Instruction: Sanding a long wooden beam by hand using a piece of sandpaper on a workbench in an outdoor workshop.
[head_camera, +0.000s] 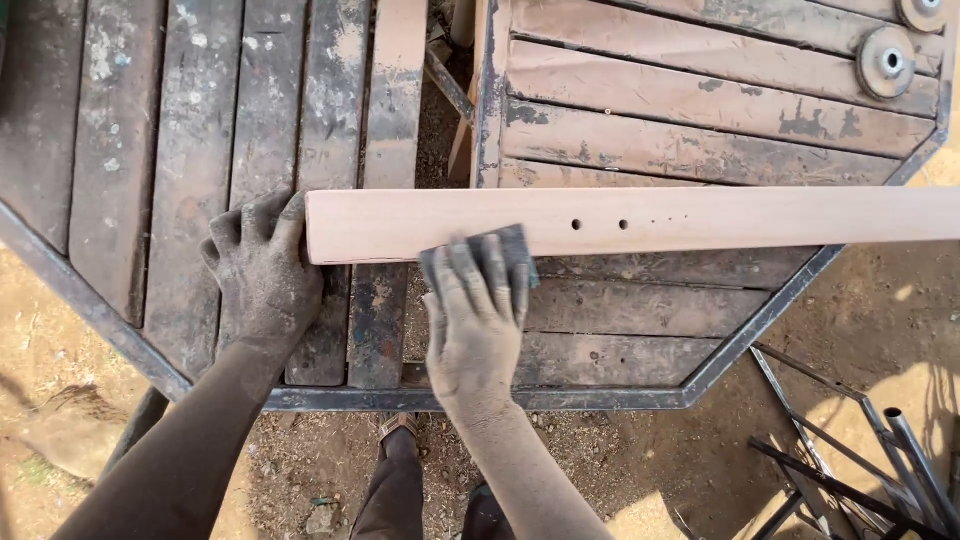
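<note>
Open-air woodworking yard. Bare sandy ground underfoot, sunlit. Work surface is a paint-spattered octagonal slatted table with a dark metal frame. Pale planed timber board with drilled holes lies across it. Two round grey grinding discs (top right corner). Loose black metal rods on the ground.

Weathered, paint-flecked slatted tables on metal frames, a pale wooden board across them, two discs at the corner.

the plank runs off the right edge, its end unseen. the sanding pad is mostly hidden under the right hand; far-right discs are cropped.
</note>
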